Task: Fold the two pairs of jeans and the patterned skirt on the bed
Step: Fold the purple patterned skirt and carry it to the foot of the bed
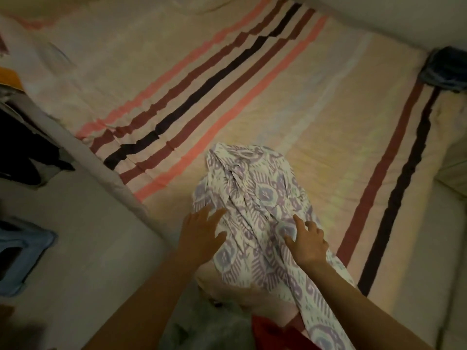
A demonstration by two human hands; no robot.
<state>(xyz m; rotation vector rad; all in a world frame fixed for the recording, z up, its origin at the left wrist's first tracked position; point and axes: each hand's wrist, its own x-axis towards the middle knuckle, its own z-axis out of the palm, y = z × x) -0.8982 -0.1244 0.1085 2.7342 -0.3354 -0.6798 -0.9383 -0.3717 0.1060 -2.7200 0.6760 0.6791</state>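
bare bed [316, 109] beyond crumpled skirt [255, 198]; dark jeans [444, 69] far corner.

The patterned skirt [255, 213] lies bunched and rumpled on the striped bed [316, 127], near its closest edge, one end trailing off over that edge. The left hand [201, 236] rests with fingers straight and spread at the skirt's left side; the right hand [307, 242] lies on the skirt's right part, fingers loosely bent — no cloth gripped. A dark blue bundle [444, 69] — apparently denim — sits far beyond the skirt, at the bed's far right corner.
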